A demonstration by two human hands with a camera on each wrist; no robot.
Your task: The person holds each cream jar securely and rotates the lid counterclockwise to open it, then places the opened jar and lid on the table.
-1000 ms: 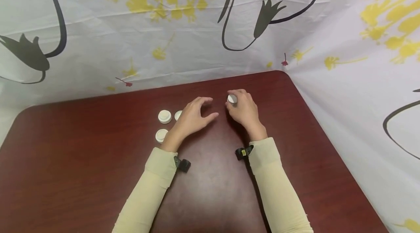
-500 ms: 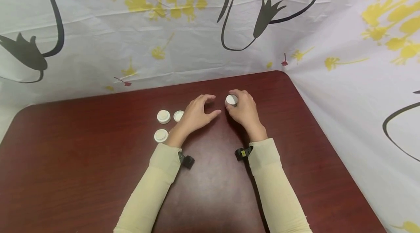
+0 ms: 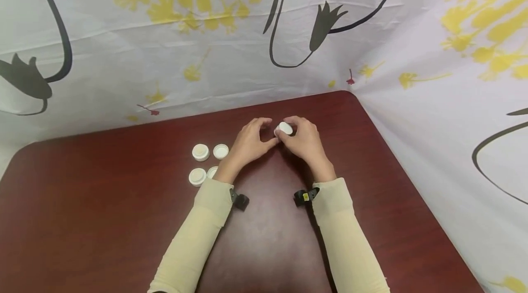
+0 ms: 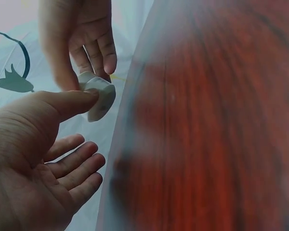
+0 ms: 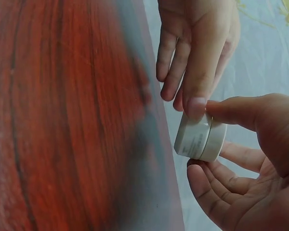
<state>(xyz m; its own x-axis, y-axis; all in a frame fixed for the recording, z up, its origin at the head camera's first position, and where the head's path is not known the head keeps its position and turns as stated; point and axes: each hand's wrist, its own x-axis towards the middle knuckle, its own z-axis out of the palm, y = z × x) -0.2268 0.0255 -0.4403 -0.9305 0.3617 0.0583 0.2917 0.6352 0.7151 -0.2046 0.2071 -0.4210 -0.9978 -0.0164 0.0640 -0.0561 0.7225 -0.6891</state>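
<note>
My right hand (image 3: 305, 141) grips a small white lidded jar (image 3: 284, 128) between thumb and fingers, tilted above the table near its far edge. In the right wrist view the jar (image 5: 196, 134) shows faint print on its side and a seam below its lid. Just left of it, my left hand (image 3: 248, 145) has its thumb touching the jar. The left fingers stay apart from it, loosely bent, as the left wrist view of that hand (image 4: 43, 159) shows. Part of the jar is hidden behind the thumbs.
Left of my left hand, two white round jars (image 3: 200, 152) with raised centres stand on the dark red table (image 3: 103, 201). Beside them lie two shallow white lids (image 3: 220, 151), one partly behind my left wrist. Patterned white cloth (image 3: 231, 68) hangs behind the table and along its right side.
My right hand has brought the jar left and tilted it towards my left hand. The left hand has shifted slightly right, and its thumb now meets the jar. The head view has turned a little.
</note>
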